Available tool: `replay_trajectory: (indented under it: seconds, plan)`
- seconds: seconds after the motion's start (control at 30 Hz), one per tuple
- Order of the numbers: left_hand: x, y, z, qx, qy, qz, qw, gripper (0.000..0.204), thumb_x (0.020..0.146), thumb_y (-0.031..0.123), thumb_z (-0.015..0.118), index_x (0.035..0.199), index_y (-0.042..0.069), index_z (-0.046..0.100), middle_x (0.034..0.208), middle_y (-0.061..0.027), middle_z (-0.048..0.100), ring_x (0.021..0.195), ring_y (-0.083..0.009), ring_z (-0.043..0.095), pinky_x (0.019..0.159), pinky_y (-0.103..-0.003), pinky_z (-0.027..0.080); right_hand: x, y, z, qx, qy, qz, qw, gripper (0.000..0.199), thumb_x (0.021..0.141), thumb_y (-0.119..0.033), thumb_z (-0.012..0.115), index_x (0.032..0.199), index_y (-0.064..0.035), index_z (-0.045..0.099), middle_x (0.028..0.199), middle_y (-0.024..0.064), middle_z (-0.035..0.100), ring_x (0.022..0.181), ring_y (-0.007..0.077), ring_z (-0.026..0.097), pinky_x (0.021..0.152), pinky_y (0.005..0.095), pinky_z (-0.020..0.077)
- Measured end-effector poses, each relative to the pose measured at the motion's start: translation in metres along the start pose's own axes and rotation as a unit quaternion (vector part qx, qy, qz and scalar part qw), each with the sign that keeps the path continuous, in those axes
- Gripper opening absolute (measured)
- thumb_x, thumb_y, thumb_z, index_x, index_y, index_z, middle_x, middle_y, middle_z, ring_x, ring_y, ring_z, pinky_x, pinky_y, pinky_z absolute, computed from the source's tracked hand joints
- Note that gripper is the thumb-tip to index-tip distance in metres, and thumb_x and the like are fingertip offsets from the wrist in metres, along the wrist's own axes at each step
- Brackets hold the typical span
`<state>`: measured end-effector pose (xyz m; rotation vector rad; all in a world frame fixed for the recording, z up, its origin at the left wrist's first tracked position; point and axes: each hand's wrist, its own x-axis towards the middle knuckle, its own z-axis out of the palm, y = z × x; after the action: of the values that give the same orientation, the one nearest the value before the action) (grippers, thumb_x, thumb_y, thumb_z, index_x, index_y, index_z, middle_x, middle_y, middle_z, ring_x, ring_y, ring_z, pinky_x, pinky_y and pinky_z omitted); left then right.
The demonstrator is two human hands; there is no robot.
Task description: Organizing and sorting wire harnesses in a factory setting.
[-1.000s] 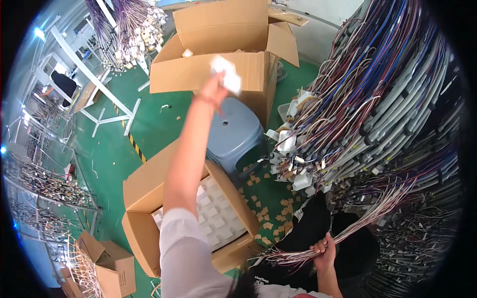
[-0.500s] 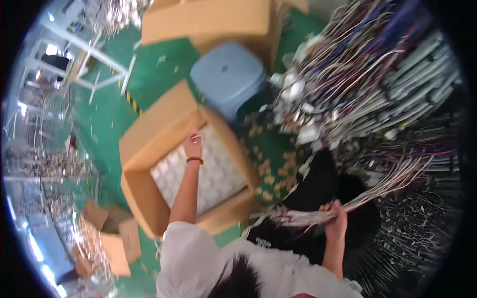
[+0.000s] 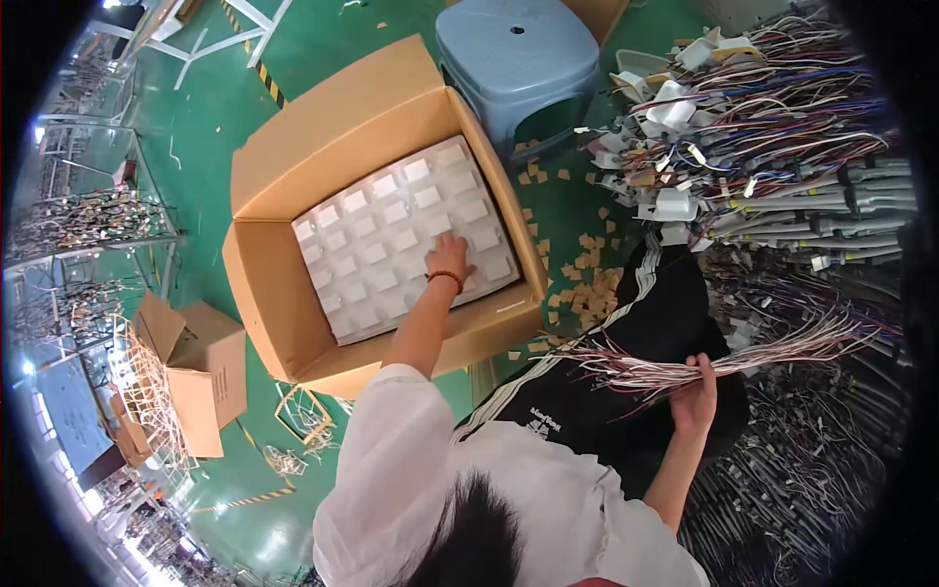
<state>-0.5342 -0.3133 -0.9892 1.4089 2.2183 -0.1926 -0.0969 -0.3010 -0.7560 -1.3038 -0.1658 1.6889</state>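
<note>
My left hand (image 3: 450, 258) reaches into an open cardboard box (image 3: 323, 122). Its fingers are spread over a pale tray (image 3: 364, 196) with rows of small white blocks, near the box's right side, and seem to touch the tray top. Nothing shows between those fingers. Over my lap, my right hand (image 3: 693, 396) is closed round the middle of a bundle of thin white and reddish wires (image 3: 636, 368). Loose wire ends fan out on both sides of the grip. Beneath the bundle lies black cloth (image 3: 577, 406) with white stripes.
A blue plastic stool (image 3: 518, 44) stands behind the box. Stacked wire harnesses (image 3: 782, 127) fill the right side, with more dark cables (image 3: 812, 450) below. Small tan scraps (image 3: 587, 279) litter the green floor. Another opened carton (image 3: 210, 367) and wire racks (image 3: 88, 225) are at left.
The whole view has shifted, bringing the box lower and the tray into sharper sight. My left hand has shifted across the tray toward its right side. My right hand still grips the wires.
</note>
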Motion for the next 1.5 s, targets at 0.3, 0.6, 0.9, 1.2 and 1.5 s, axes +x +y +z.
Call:
replay_trajectory:
  seconds: [0.3,0.6,0.9,1.2,1.5]
  plan:
    - [-0.010,-0.005,-0.026,-0.035,-0.018,0.042,0.998,0.040,0.063,0.010,0.071,0.100,0.020,0.059,0.119,-0.0086,0.047,0.116,-0.0297,0.044,0.084,-0.046,0.048,0.025,-0.006,-0.011,-0.070,0.079,0.012,0.994,0.021,0.081,-0.020,0.067,0.097,-0.0125,0.055,0.086,0.0027,0.062,0.078,0.0144,0.057,0.060,0.0268,0.0418]
    - [-0.057,-0.040,-0.115,-0.207,0.190,0.182,0.942,0.049,0.064,0.004,0.069,0.109,0.007,0.051,0.103,-0.0119,0.050,0.097,-0.0299,0.050,0.084,-0.036,0.042,0.021,-0.009,0.012,-0.068,0.011,-0.037,0.997,0.020,0.083,-0.020,0.064,0.097,-0.0088,0.056,0.084,0.0034,0.064,0.056,0.0073,0.053,0.042,0.0192,0.0338]
    - [-0.126,-0.032,-0.220,-0.470,0.190,0.140,0.850,0.058,0.073,-0.006,0.062,0.127,0.002,0.044,0.124,-0.0076,0.049,0.113,-0.0181,0.048,0.093,-0.032,0.043,0.016,-0.015,0.006,-0.102,0.024,-0.059,0.993,0.028,0.083,-0.022,0.065,0.105,-0.0052,0.057,0.083,0.0049,0.066,0.055,0.0048,0.049,0.043,0.0189,0.0314]
    - [-0.120,-0.077,-0.199,-0.539,0.176,0.168,0.807,0.045,0.088,0.023,0.053,0.125,-0.001,0.046,0.121,-0.0067,0.052,0.111,-0.0192,0.050,0.090,-0.034,0.042,0.026,-0.003,-0.006,-0.051,0.059,-0.088,0.993,0.025,0.078,-0.021,0.068,0.096,-0.0065,0.059,0.075,0.0037,0.064,0.052,0.0069,0.049,0.043,0.0204,0.0307]
    - [-0.162,0.137,-0.225,-0.463,0.103,0.311,0.823,0.055,0.071,-0.005,0.066,0.123,0.002,0.052,0.125,-0.0076,0.050,0.114,-0.0192,0.049,0.093,-0.032,0.042,0.011,0.000,0.016,0.016,0.060,-0.103,0.993,0.016,0.080,-0.011,0.066,0.092,-0.0050,0.057,0.079,0.0074,0.065,0.073,0.0160,0.064,0.054,0.0274,0.0494]
